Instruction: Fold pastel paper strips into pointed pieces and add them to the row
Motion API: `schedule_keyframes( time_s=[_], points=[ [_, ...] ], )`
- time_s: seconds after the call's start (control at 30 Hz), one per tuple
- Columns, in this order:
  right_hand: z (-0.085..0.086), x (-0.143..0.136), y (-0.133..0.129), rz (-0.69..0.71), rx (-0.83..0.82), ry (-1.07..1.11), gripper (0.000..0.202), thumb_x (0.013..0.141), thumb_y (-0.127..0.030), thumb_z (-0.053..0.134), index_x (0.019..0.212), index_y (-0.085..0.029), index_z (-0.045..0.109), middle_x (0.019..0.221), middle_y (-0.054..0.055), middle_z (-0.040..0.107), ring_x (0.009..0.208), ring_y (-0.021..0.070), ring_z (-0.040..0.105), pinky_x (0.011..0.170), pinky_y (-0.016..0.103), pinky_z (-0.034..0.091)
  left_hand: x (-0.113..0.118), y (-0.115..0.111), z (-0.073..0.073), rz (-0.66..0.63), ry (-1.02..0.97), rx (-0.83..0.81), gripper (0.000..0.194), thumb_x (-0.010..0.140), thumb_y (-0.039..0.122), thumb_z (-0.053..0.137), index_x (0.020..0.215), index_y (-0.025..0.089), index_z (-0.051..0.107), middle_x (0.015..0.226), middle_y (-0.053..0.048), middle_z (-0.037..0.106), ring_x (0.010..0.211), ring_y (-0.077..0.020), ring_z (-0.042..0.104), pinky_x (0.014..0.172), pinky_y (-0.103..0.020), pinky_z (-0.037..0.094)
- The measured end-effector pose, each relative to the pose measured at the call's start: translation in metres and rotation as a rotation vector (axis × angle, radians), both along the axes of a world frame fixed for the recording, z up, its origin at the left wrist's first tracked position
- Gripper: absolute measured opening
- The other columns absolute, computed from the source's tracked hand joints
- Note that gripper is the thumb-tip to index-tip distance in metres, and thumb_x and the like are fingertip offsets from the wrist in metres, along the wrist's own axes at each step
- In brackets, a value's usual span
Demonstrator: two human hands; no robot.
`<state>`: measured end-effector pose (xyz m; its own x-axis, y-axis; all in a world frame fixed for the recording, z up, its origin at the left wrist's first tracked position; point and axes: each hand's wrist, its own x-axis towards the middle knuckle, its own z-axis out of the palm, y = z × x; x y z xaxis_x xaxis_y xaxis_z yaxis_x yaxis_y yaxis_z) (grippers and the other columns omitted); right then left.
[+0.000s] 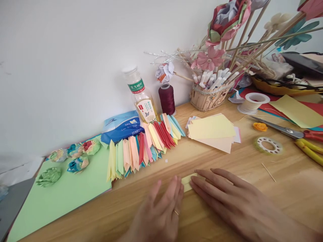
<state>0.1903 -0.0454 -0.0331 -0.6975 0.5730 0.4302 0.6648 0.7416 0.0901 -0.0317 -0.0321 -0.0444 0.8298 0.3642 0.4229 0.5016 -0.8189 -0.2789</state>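
Observation:
A folded strip of pale yellow paper (188,183) lies on the wooden table between my hands. My right hand (228,193) rests flat over its right part, fingers stretched out and pressing down. At the strip's left end, my left hand (165,205) touches the paper with extended fingers, a ring on one of them. Much of the strip is hidden under both hands. Beyond them sits a stack of yellow and peach paper sheets (211,127). Several folded paper pieces (141,148) in many colours stand in rows at the back left.
Paper flowers (49,177) lie on green sheets (75,195) at left. A tissue pack (122,126), bottle (146,106) and maroon thread spool (167,99) stand by the wall. Rightward are a marker basket (208,97), scissors (285,128), tape roll (267,145) and yellow-handled pliers (309,151).

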Motion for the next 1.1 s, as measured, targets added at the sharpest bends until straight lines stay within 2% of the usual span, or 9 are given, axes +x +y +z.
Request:
schedule_keyframes(
  time_s=[0.13, 0.3, 0.5, 0.63, 0.7, 0.77, 0.9, 1.0, 1.1],
  points=[
    [-0.008, 0.012, -0.004, 0.017, -0.006, -0.087, 0.044, 0.095, -0.011, 0.022, 0.116, -0.016, 0.060, 0.118, 0.001, 0.064, 0.110, 0.0225, 0.054, 0.087, 0.041, 0.046, -0.004, -0.004, 0.005, 0.008, 0.159, 0.020, 0.041, 0.093, 0.010, 0.028, 0.107, 0.010, 0.067, 0.114, -0.010, 0.066, 0.117, -0.0244, 0.049, 0.109, -0.050, 0.012],
    [-0.005, 0.028, -0.004, 0.006, -0.002, -0.164, 0.042, 0.092, -0.015, 0.029, 0.127, -0.014, 0.053, 0.128, 0.002, 0.058, 0.119, 0.0254, 0.050, 0.088, 0.045, 0.047, -0.009, -0.002, 0.004, 0.008, 0.146, -0.026, 0.041, 0.094, 0.011, 0.027, 0.110, 0.011, 0.064, 0.117, -0.008, 0.064, 0.121, -0.0231, 0.046, 0.111, -0.052, 0.006],
    [-0.009, 0.036, -0.002, 0.012, -0.034, -0.183, 0.042, 0.094, -0.017, 0.028, 0.130, -0.016, 0.050, 0.133, 0.001, 0.054, 0.122, 0.0251, 0.048, 0.090, 0.046, 0.047, -0.021, 0.002, -0.004, -0.004, 0.138, -0.094, 0.033, 0.095, 0.019, 0.035, 0.117, 0.015, 0.059, 0.128, -0.008, 0.057, 0.135, -0.0265, 0.029, 0.109, -0.061, 0.005],
    [-0.008, 0.038, 0.000, 0.018, -0.094, -0.150, 0.042, 0.095, -0.019, 0.031, 0.133, -0.018, 0.046, 0.133, 0.002, 0.054, 0.124, 0.0244, 0.047, 0.093, 0.047, 0.047, -0.027, 0.002, -0.006, -0.012, 0.172, -0.121, 0.030, 0.094, 0.023, 0.041, 0.119, 0.017, 0.056, 0.130, -0.008, 0.055, 0.136, -0.0264, 0.026, 0.107, -0.064, 0.010],
    [-0.002, 0.035, 0.001, 0.028, -0.103, -0.099, 0.041, 0.094, -0.017, 0.031, 0.132, -0.016, 0.047, 0.129, 0.004, 0.057, 0.122, 0.0230, 0.049, 0.094, 0.046, 0.047, -0.026, 0.002, -0.003, -0.012, 0.184, -0.116, 0.031, 0.095, 0.024, 0.039, 0.120, 0.016, 0.056, 0.131, -0.007, 0.054, 0.137, -0.0261, 0.025, 0.108, -0.065, 0.006],
    [0.004, 0.029, 0.001, 0.041, -0.095, -0.038, 0.043, 0.093, -0.012, 0.030, 0.132, -0.014, 0.047, 0.126, 0.007, 0.059, 0.123, 0.0219, 0.048, 0.095, 0.044, 0.047, -0.024, 0.001, 0.003, -0.009, 0.181, -0.103, 0.031, 0.096, 0.023, 0.038, 0.120, 0.016, 0.056, 0.131, -0.007, 0.054, 0.135, -0.0251, 0.027, 0.108, -0.063, 0.006],
    [0.001, 0.013, 0.001, 0.047, -0.153, -0.034, 0.044, 0.093, -0.018, 0.036, 0.136, -0.012, 0.041, 0.132, 0.008, 0.054, 0.128, 0.0205, 0.042, 0.099, 0.042, 0.045, -0.019, 0.002, 0.018, -0.024, 0.289, -0.150, 0.032, 0.096, 0.024, 0.040, 0.123, 0.015, 0.055, 0.130, -0.008, 0.055, 0.127, -0.0217, 0.042, 0.107, -0.052, 0.024],
    [-0.010, 0.011, 0.002, 0.066, -0.174, -0.094, 0.048, 0.093, -0.030, 0.044, 0.137, -0.011, 0.039, 0.139, 0.008, 0.046, 0.130, 0.0201, 0.039, 0.101, 0.041, 0.042, -0.024, 0.006, 0.022, -0.013, 0.286, -0.199, 0.033, 0.097, 0.027, 0.039, 0.123, 0.016, 0.055, 0.129, -0.006, 0.056, 0.123, -0.0212, 0.046, 0.109, -0.052, 0.022],
    [-0.013, 0.016, 0.004, 0.096, -0.207, -0.090, 0.053, 0.092, -0.035, 0.048, 0.138, -0.011, 0.037, 0.140, 0.009, 0.044, 0.132, 0.0200, 0.036, 0.102, 0.040, 0.040, -0.038, 0.012, 0.020, -0.027, 0.251, -0.290, 0.031, 0.095, 0.028, 0.043, 0.122, 0.020, 0.055, 0.125, -0.004, 0.060, 0.124, -0.0220, 0.046, 0.110, -0.055, 0.015]
  ],
)
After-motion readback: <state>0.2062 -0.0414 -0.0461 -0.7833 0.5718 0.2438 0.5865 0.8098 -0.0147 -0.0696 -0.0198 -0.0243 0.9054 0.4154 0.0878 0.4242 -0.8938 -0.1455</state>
